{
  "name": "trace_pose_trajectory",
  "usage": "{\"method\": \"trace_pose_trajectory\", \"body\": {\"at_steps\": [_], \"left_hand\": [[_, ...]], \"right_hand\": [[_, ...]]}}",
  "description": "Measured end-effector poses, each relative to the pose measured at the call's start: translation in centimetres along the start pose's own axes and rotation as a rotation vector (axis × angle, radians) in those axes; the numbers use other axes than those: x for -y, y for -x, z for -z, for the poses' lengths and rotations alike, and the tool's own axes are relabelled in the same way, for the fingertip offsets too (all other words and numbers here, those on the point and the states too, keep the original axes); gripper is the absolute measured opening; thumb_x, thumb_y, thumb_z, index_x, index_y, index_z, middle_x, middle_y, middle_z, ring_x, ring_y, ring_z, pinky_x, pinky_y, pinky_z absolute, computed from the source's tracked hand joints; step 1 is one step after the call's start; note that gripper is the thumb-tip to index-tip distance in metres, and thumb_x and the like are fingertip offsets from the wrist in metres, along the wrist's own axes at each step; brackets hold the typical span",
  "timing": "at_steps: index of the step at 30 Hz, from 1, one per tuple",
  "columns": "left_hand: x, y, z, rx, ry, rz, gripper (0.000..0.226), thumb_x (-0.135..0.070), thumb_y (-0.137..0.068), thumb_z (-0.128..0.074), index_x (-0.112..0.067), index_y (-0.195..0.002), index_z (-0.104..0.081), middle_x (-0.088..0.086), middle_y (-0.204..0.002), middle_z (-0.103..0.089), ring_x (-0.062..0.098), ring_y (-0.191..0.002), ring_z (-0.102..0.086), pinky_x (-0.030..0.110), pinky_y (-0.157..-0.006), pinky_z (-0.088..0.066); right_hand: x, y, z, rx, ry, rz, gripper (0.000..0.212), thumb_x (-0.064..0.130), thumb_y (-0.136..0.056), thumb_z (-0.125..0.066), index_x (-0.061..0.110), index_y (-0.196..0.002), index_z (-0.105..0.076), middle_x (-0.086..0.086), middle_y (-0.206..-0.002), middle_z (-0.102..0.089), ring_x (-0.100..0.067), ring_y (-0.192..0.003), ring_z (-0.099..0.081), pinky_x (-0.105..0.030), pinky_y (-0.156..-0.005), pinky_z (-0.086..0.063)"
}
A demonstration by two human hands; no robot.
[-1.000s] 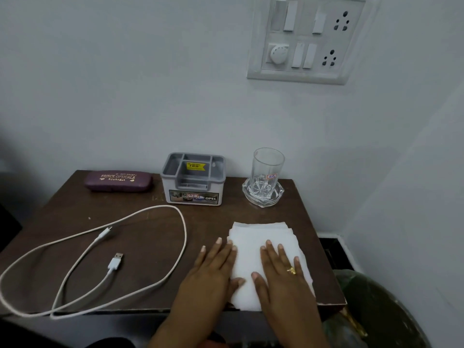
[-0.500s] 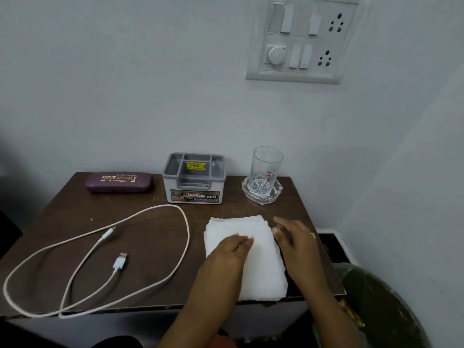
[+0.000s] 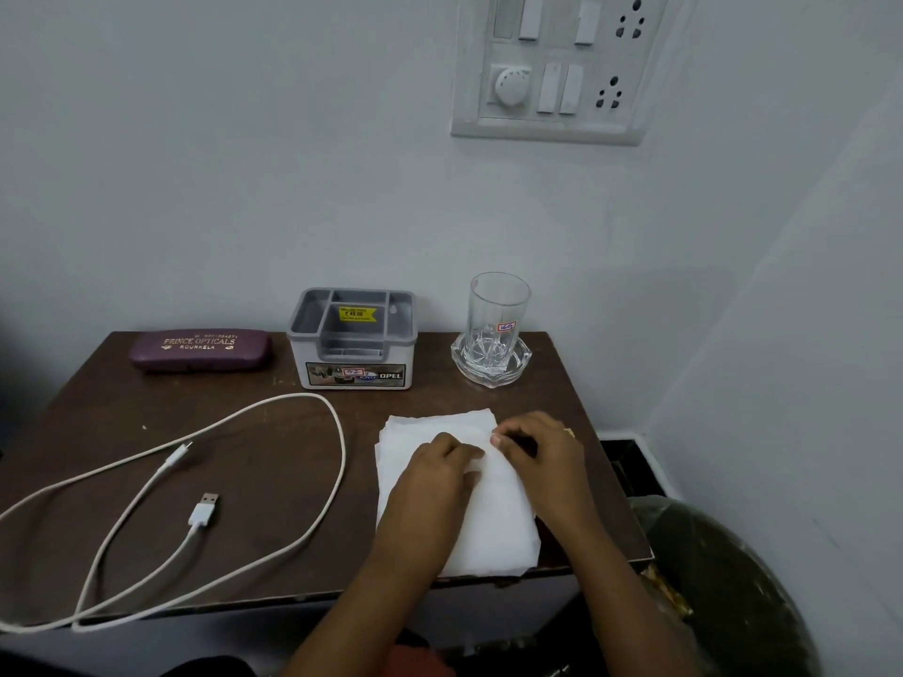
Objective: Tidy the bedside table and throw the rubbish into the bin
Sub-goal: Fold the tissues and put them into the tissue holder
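A stack of white tissues (image 3: pixel 493 525) lies flat at the front right of the dark wooden bedside table (image 3: pixel 273 481). My left hand (image 3: pixel 435 473) lies on the stack with its fingers curled on the top sheet. Beside it, my right hand (image 3: pixel 537 447) pinches the stack's upper right edge, fingertips nearly touching the left hand's. A long white USB cable (image 3: pixel 337 432) sprawls in loose loops over the table's left half. The dark green bin (image 3: pixel 723 579) stands on the floor to the right, below the table's edge.
Along the wall stand a purple glasses case (image 3: pixel 200 349), a grey compartment organiser (image 3: pixel 352 334) and a drinking glass (image 3: pixel 498 315) in a glass dish (image 3: pixel 491 378). A switchboard (image 3: pixel 552 66) hangs above. The right wall is close to the table.
The tissue stack slid left and away from the front edge. Both hands went from lying flat on it to curling together at its upper part.
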State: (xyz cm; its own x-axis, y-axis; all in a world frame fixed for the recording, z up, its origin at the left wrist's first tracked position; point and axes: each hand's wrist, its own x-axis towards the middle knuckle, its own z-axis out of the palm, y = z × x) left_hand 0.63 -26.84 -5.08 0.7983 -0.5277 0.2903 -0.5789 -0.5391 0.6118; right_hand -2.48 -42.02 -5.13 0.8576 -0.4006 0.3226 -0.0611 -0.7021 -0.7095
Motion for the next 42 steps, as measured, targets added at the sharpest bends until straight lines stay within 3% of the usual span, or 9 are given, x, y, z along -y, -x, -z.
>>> {"method": "trace_pose_trajectory", "body": {"at_steps": [4, 7, 15, 18, 22, 30, 35, 39, 42], "left_hand": [[-0.6, -0.2, 0.5, -0.092, 0.151, 0.11, 0.036, -0.012, -0.082, -0.066, -0.018, -0.114, -0.05, -0.007, -0.119, -0.043, 0.004, -0.075, -0.054, 0.003, -0.072, -0.036], [-0.6, -0.1, 0.7, -0.126, 0.231, 0.128, 0.048, -0.01, -0.079, -0.07, -0.029, -0.119, -0.051, -0.014, -0.117, -0.032, 0.0, -0.071, -0.056, -0.002, -0.07, -0.037], [-0.4, 0.3, 1.2, -0.223, 0.344, 0.11, 0.018, -0.001, -0.076, -0.072, -0.019, -0.079, -0.069, -0.011, -0.096, -0.049, -0.001, -0.074, -0.053, 0.006, -0.066, -0.038], [-0.4, 0.4, 1.1, -0.214, 0.35, 0.08, 0.013, -0.007, -0.079, -0.071, -0.021, -0.08, -0.072, -0.014, -0.094, -0.05, -0.002, -0.083, -0.054, 0.006, -0.07, -0.038], [-0.4, 0.4, 1.1, -0.199, 0.337, 0.056, 0.017, -0.011, -0.082, -0.068, -0.026, -0.087, -0.075, -0.016, -0.094, -0.051, -0.001, -0.089, -0.052, 0.005, -0.073, -0.036], [-0.8, 0.5, 1.9, -0.293, 0.433, 0.042, 0.014, -0.013, -0.084, -0.067, -0.026, -0.086, -0.073, -0.017, -0.097, -0.05, 0.005, -0.092, -0.053, 0.009, -0.076, -0.038], [-0.9, 0.8, 2.6, -0.365, 0.167, 0.094, 0.024, -0.054, -0.078, -0.053, -0.049, -0.099, -0.064, -0.02, -0.123, -0.042, 0.01, -0.115, -0.038, 0.036, -0.096, -0.03], [-0.3, 0.8, 5.8, -0.265, 0.494, 0.35, 0.079, -0.064, -0.058, -0.062, -0.05, -0.131, -0.037, -0.014, -0.145, -0.032, 0.008, -0.132, -0.031, 0.039, -0.109, -0.026], [0.3, 1.1, 8.0, 0.048, 1.012, 0.397, 0.066, -0.045, -0.066, -0.072, -0.028, -0.127, -0.053, 0.003, -0.128, -0.061, 0.022, -0.117, -0.058, 0.043, -0.1, -0.045]], "right_hand": [[0.4, 0.3, 0.4, 0.011, -0.074, 0.064, 0.004, 0.021, -0.083, -0.069, 0.024, -0.08, -0.068, 0.016, -0.086, -0.063, -0.004, -0.086, -0.057, -0.03, -0.078, -0.048], [1.0, 1.1, 1.0, 0.035, -0.156, 0.132, 0.01, 0.03, -0.082, -0.064, 0.022, -0.081, -0.07, 0.016, -0.088, -0.064, -0.007, -0.09, -0.058, -0.02, -0.077, -0.046], [1.5, 3.1, 1.6, 0.067, -0.203, 0.234, 0.013, 0.033, -0.079, -0.065, 0.026, -0.089, -0.069, 0.017, -0.098, -0.063, -0.007, -0.1, -0.056, -0.016, -0.083, -0.044], [1.5, 3.2, 1.5, 0.065, -0.199, 0.196, 0.024, 0.037, -0.079, -0.064, 0.027, -0.1, -0.066, 0.021, -0.104, -0.062, -0.005, -0.104, -0.055, -0.022, -0.085, -0.046], [1.3, 3.3, 1.4, -0.049, -0.169, 0.225, 0.008, 0.022, -0.084, -0.066, 0.021, -0.09, -0.07, 0.016, -0.093, -0.066, -0.004, -0.094, -0.059, -0.029, -0.078, -0.051], [1.7, 3.4, 1.3, -0.011, -0.145, 0.178, 0.012, 0.03, -0.082, -0.068, 0.023, -0.091, -0.071, 0.037, -0.09, -0.057, 0.011, -0.096, -0.055, -0.012, -0.081, -0.043], [2.1, 2.9, 1.7, 0.055, -0.252, 0.113, 0.006, 0.024, -0.082, -0.07, 0.018, -0.083, -0.071, 0.02, -0.084, -0.068, 0.002, -0.086, -0.063, -0.014, -0.076, -0.046], [3.1, 2.4, 3.4, 0.139, -0.454, -0.025, 0.015, 0.028, -0.083, -0.068, 0.016, -0.091, -0.072, -0.002, -0.087, -0.073, -0.015, -0.082, -0.068, -0.032, -0.072, -0.054], [3.9, 1.9, 4.6, 0.202, -0.724, -0.199, 0.008, 0.012, -0.085, -0.066, 0.015, -0.088, -0.073, -0.005, -0.088, -0.076, -0.017, -0.079, -0.07, -0.03, -0.071, -0.056]]}}
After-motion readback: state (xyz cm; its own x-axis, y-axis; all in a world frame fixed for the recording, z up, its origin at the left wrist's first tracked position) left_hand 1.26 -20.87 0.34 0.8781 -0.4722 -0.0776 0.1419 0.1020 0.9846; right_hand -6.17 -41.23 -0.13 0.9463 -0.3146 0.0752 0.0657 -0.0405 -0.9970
